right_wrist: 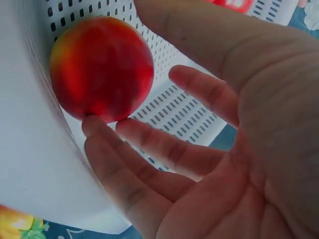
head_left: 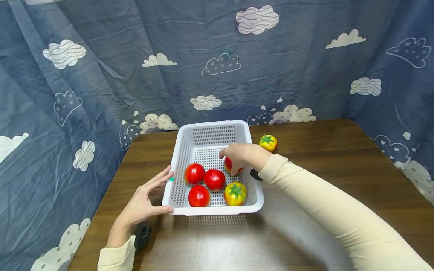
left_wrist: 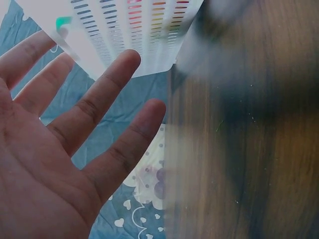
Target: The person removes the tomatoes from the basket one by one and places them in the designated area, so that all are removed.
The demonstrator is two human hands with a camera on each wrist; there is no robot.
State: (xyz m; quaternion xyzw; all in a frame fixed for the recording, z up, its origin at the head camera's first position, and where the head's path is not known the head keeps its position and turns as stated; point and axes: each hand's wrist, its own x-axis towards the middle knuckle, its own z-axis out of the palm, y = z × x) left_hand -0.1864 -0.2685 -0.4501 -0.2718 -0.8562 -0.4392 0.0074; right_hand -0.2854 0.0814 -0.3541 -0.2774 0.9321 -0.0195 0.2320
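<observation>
The white basket [head_left: 217, 210] stands mouth up, its long axis seeming to run away from the person; the left hand [head_left: 144, 201] lies spread at its left side, thumb against the near corner. Inside, by its right wall, the right hand [head_left: 241, 153] touches a round red fruit [right_wrist: 102, 69] with loose, ungrasping fingers. In its near right corner, a yellow fruit [head_left: 235, 195] faces its green top upward.

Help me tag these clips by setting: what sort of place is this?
Probably an improvised indoor tabletop recording spot: a cloud-patterned curtain hangs behind a wooden table, where a white basket holds red and yellow tomato-like items.
</observation>
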